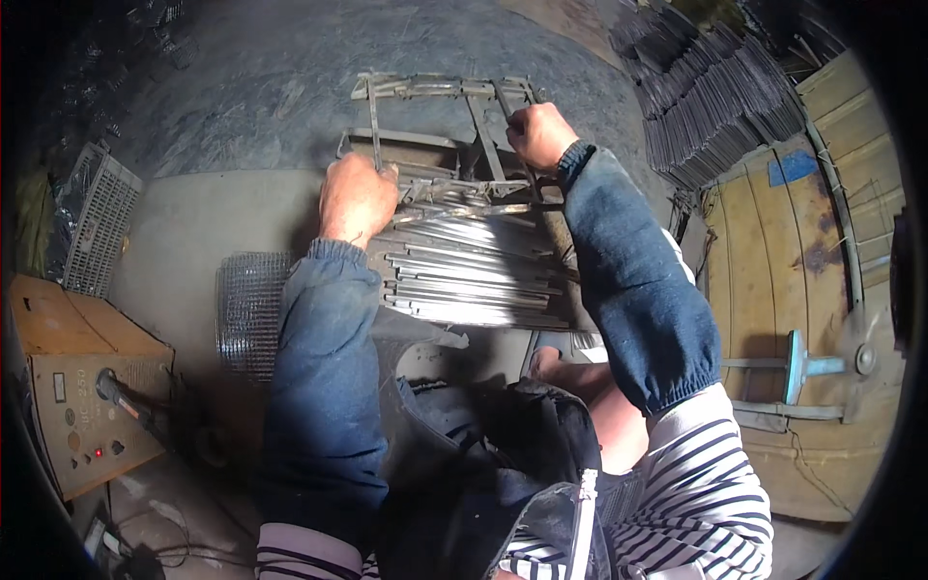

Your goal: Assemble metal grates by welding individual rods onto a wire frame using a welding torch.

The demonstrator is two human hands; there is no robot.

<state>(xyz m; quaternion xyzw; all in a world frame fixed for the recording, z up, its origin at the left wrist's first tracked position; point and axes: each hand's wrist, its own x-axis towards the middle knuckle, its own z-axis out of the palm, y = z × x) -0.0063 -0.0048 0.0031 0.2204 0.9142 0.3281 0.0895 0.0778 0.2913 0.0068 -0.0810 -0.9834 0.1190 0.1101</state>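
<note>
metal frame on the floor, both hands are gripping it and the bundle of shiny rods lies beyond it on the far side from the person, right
Not quite. In the head view both the left hand and the right hand do grip the metal frame, but the bundle of shiny rods lies on the near side of it, between the frame and the person's lap, not beyond it.

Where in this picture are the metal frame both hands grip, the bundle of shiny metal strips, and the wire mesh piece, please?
metal frame (440,89): head view, on its far top bar.
metal strips (474,275): head view, middle of the bundle.
wire mesh (246,309): head view, centre of the grid.
</note>
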